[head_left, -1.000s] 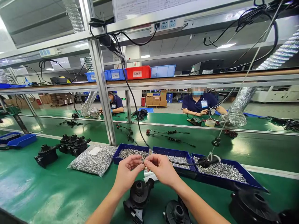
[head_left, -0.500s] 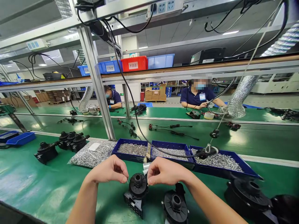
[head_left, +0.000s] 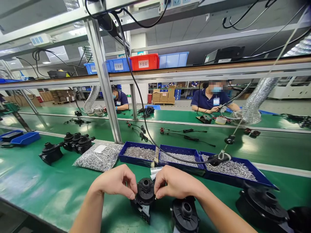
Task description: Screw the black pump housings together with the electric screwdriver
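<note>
A black round pump housing (head_left: 145, 191) stands on the green mat right in front of me. My left hand (head_left: 116, 183) is pinched shut against its left rim. My right hand (head_left: 176, 183) is pinched shut against its right rim. Whatever the fingertips hold is too small to see. A second black housing (head_left: 184, 212) lies just under my right wrist. Behind my hands stand three blue trays of silver screws, the left tray (head_left: 136, 160), the middle tray (head_left: 179, 149) and the right tray (head_left: 263, 184).
A clear bag of screws (head_left: 98, 158) lies to the left, with more black housings (head_left: 77, 142) beyond it. A larger black housing (head_left: 263, 207) sits at the right. A hanging black tool (head_left: 217, 159) rests over the trays. Two people (head_left: 211, 100) work across the line.
My hands came down from above the screw trays and moved apart. They now close in on both sides of the black housing. The camera tilted down a little.
</note>
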The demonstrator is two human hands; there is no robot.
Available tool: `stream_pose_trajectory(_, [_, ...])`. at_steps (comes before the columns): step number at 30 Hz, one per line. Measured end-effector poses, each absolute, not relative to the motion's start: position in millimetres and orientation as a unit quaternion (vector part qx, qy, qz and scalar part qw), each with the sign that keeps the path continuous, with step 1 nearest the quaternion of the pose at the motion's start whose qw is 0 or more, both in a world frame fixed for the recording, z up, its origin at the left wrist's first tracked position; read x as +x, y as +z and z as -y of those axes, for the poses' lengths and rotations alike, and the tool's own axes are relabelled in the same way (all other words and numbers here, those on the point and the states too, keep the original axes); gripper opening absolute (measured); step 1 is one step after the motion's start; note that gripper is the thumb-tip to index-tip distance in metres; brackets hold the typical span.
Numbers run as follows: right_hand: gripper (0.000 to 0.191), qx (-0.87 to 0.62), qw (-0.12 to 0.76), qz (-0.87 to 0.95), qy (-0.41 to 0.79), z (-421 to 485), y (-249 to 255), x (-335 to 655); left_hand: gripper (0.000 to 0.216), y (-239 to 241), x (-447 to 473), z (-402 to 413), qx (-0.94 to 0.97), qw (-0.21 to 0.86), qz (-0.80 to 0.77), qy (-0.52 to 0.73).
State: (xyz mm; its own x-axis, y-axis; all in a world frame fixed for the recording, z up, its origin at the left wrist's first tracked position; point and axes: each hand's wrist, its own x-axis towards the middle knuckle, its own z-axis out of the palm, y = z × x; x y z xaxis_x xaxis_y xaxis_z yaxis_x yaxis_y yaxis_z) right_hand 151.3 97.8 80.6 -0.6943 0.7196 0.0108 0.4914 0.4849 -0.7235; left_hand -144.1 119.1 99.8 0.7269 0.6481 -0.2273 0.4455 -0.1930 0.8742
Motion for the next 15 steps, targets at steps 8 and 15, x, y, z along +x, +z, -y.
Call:
stream_pose_trajectory(8, [0.022,-0.305,0.168,0.867,0.356,-97,79,148,0.023,95,-139,-121,0.776,0.523,-0.346,0.066])
stream_pose_trajectory(15, [0.030,-0.244,0.215,0.909,0.260,-100,73,148,0.022,92,-139,-126,0.772,0.517,-0.366,0.059])
